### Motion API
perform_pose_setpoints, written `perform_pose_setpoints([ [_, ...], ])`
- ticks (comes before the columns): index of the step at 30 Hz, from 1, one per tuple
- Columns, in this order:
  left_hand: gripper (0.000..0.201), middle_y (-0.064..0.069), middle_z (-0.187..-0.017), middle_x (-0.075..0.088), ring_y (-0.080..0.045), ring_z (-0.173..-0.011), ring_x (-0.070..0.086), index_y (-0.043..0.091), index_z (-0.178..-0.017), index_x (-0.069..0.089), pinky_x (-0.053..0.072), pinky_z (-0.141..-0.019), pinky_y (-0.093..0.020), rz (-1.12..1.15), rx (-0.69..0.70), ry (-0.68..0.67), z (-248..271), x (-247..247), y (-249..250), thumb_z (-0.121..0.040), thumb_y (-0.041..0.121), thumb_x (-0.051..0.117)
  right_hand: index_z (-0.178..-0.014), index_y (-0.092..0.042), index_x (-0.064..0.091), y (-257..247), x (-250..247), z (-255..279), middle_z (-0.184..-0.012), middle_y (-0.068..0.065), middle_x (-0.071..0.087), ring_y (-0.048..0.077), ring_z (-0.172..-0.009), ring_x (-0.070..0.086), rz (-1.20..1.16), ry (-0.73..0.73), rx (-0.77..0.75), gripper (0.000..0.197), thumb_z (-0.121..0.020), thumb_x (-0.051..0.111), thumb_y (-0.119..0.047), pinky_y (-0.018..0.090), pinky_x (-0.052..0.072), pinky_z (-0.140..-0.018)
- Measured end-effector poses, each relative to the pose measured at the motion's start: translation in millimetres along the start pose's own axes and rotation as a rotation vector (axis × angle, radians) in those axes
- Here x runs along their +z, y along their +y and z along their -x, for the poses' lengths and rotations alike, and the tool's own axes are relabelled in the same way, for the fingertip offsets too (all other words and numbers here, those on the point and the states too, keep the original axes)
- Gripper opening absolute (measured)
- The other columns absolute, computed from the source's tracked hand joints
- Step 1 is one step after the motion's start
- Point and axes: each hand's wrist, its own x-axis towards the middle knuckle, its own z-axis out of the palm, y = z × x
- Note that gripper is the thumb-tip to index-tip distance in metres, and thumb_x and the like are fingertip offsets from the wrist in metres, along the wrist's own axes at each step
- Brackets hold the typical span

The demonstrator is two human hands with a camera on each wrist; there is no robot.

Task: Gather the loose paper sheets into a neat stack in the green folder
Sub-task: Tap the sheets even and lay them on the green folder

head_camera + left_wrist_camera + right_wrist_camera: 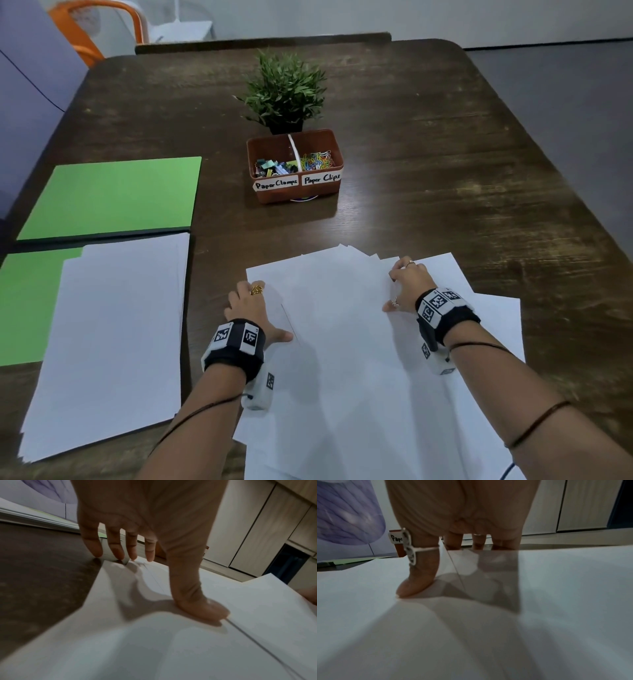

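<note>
Loose white sheets [342, 359] lie fanned out and overlapping at the table's near middle. My left hand [255, 308] is at their left edge: its thumb presses on the paper [120, 642] and its straight fingertips [118, 555] touch the table at a sheet's corner. My right hand [406, 287] is on the fan's right part. Its thumb presses on top while its fingers [477, 540] reach behind the edge of a raised sheet [488, 577], pinching it. The green folder [109, 197] lies open at the left, and a white paper stack [113, 335] rests on its near half.
A brown box [337, 150] labelled Paper Clamps and Paper Clips stands mid-table, with a small potted plant [284, 92] behind it. An orange chair [92, 31] stands beyond the far left corner. Bare dark wood [445, 154] spreads to the right.
</note>
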Motion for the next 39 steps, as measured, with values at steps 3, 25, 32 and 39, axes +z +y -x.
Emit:
perform_pose_setpoints([
  [3, 0.123, -0.004, -0.128, 0.027, -0.027, -0.117, 0.038, 0.020, -0.141, 0.022, 0.041, -0.097, -0.041, 0.045, -0.016, -0.022, 1.4, -0.7, 2.1, -0.043, 0.059, 0.085, -0.096, -0.022, 0.054, 0.4, -3.1, -2.0, -0.128, 0.002, 0.036, 0.022, -0.115, 0.039, 0.005, 0.002, 0.008, 0.052, -0.059, 0.084, -0.042, 0.032, 0.043, -0.095],
  [25, 0.023, -0.002, -0.074, 0.060, -0.019, -0.062, 0.056, 0.019, -0.072, 0.054, 0.048, -0.059, -0.026, 0.587, 0.120, 0.056, -7.1, -15.9, -0.1, -0.080, -0.003, 0.055, -0.051, -0.027, 0.045, 16.2, -6.3, 15.1, -0.116, -0.006, 0.045, 0.009, -0.107, 0.040, -0.434, 0.152, -0.141, 0.047, -0.054, 0.090, -0.015, 0.020, 0.029, -0.087],
  [32, 0.025, -0.027, -0.084, 0.065, -0.024, -0.072, 0.059, 0.007, -0.089, 0.065, 0.050, -0.067, -0.043, 1.051, 0.331, -0.022, 4.3, -6.6, -7.7, -0.089, -0.010, 0.046, -0.060, -0.016, 0.049, 10.6, -9.4, 23.3, -0.101, -0.003, 0.063, 0.010, -0.091, 0.057, -0.764, 0.151, -0.179, 0.040, -0.057, 0.087, -0.002, 0.036, 0.047, -0.086],
  [39, 0.018, -0.002, -0.085, 0.061, -0.010, -0.071, 0.059, 0.013, -0.098, 0.060, 0.049, -0.064, -0.020, 1.193, 0.301, -0.046, 22.2, -19.7, 4.6, -0.099, 0.014, 0.042, -0.104, -0.004, 0.059, 10.5, -15.0, 27.3, -0.099, 0.010, 0.065, 0.012, -0.092, 0.055, -0.572, -0.158, -0.092, 0.043, -0.069, 0.082, -0.013, 0.026, 0.044, -0.082],
])
